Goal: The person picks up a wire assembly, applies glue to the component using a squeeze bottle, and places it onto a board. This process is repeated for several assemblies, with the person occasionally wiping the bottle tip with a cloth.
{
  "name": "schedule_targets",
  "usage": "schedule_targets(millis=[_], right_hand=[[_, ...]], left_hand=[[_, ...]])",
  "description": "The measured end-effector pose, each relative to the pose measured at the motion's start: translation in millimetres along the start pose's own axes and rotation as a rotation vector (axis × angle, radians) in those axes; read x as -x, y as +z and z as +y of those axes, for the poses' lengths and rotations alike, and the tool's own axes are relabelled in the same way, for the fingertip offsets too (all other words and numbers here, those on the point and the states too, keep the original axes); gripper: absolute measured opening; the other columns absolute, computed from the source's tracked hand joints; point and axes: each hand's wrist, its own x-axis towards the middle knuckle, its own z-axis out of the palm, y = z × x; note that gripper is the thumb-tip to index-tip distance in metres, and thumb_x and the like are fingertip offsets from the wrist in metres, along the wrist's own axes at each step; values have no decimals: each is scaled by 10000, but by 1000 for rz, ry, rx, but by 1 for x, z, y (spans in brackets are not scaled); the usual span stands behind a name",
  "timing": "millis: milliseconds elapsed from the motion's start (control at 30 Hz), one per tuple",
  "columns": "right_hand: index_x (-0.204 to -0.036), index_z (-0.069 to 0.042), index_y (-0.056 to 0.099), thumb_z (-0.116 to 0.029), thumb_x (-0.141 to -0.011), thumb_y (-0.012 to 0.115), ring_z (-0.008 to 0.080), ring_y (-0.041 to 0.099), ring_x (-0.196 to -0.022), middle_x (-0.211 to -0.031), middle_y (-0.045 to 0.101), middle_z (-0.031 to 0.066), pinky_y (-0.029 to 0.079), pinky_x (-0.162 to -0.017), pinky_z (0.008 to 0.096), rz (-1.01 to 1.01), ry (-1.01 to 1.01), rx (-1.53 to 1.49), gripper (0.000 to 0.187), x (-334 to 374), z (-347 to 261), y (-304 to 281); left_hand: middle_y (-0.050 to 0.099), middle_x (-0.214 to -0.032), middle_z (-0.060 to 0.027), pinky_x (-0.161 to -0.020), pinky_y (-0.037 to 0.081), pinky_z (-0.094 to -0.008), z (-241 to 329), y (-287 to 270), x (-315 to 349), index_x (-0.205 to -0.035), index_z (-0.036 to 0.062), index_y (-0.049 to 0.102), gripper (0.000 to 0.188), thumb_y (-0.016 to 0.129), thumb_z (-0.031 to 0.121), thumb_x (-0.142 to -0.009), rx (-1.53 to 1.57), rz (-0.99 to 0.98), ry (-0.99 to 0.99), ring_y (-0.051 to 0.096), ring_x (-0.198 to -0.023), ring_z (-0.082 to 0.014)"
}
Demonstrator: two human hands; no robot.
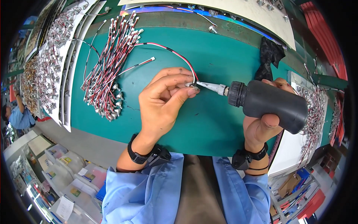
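Observation:
Over the middle of the green mat [209, 128], my left hand [164, 99] pinches a small metal component [191, 85] between thumb and fingers. Red, white and black wires [175, 52] rise from that component and arc back to the left. My right hand [261, 123] grips a black squeeze bottle [274, 105], tilted almost level. Its pale tapered nozzle [210, 87] points left, with the tip at the component by my left fingertips. Whether anything comes out of the tip is too small to tell. A large bundle of wired components [112, 67] lies left of my left hand.
White boards [52, 67] on the left hold many more wired components. Another white board [289, 145] with a similar pile lies at the right. Crumpled black material [269, 56] rests at the far right. Plastic bins [76, 166] stand lower left, and a person in blue [22, 115] sits beyond.

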Motion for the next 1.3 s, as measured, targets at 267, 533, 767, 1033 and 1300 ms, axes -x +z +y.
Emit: schedule_targets(millis=[267,533,767,1033,1300], right_hand=[[-1190,-25,368,-435,-685,669,249,520,-991,-1135,412,123,466,-834,364,-10,-25,28,717,-1,1,-4],[-1177,-20,372,-440,-679,673,248,518,-986,-1123,418,122,464,-836,368,18,-20,36,717,-1,1,-2],[-1166,-11,376,-446,-665,683,255,515,-984,-1106,425,123,461,-838,380,29,-14,42,731,0,3,-2],[-1149,20,380,-377,-711,680,259,552,-907,-1028,474,123,457,-828,364,22,-62,89,663,-14,10,-2],[-1013,13,462,-255,-789,630,136,541,-750,-865,535,73,433,-605,221,501,-88,75,388,-53,6,-45]], left_hand=[[518,-1010,-151,-695,517,-230,2,0,-1,-910,-85,565,195,553,-148,-725,-37,4,6,590,-802,-168],[525,-1002,-148,-695,519,-238,1,-1,-1,-907,-81,568,188,563,-134,-726,-44,8,-16,591,-797,-165],[503,-1045,-159,-696,524,-254,2,0,1,-923,-86,566,202,565,-132,-726,-27,16,3,600,-801,-187],[478,-1079,-162,-684,534,-281,6,1,-5,-906,-89,564,191,570,-129,-719,-28,27,-21,611,-797,-223],[484,-1052,-151,-630,528,-283,53,-7,-30,-876,-82,560,161,578,-87,-716,-223,72,200,597,-726,-224]])
